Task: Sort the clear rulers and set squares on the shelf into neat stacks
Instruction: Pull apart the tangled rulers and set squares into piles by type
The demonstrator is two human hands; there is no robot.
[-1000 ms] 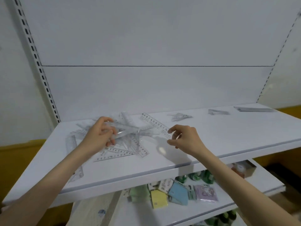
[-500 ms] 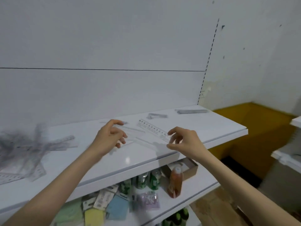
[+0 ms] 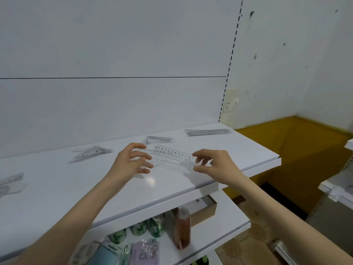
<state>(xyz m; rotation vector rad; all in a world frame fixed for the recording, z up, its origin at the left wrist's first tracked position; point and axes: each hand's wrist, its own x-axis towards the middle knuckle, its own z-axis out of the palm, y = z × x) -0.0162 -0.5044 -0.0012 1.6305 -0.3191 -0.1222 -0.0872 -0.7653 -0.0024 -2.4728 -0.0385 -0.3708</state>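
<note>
Currently holding clear ruler (image 3: pixel 172 154) by both ends, just above shelf (image 3: pixel 57 188) near front edge; left hand (image 3: pixel 129 163) curled on left end; right hand (image 3: pixel 215 163) pinching right end; ruler stack (image 3: pixel 207 132) at back right corner; set square pile (image 3: pixel 157 139) left of it.

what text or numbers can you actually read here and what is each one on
"10 9 8 7 6 5 4 3 2 1 0 1": scale on the clear ruler pinched by the right hand.
"X" in a drawn box: on the wall.
Fine print under that scale, the ruler stack and the lower-shelf packets: too blurred to read.
</note>
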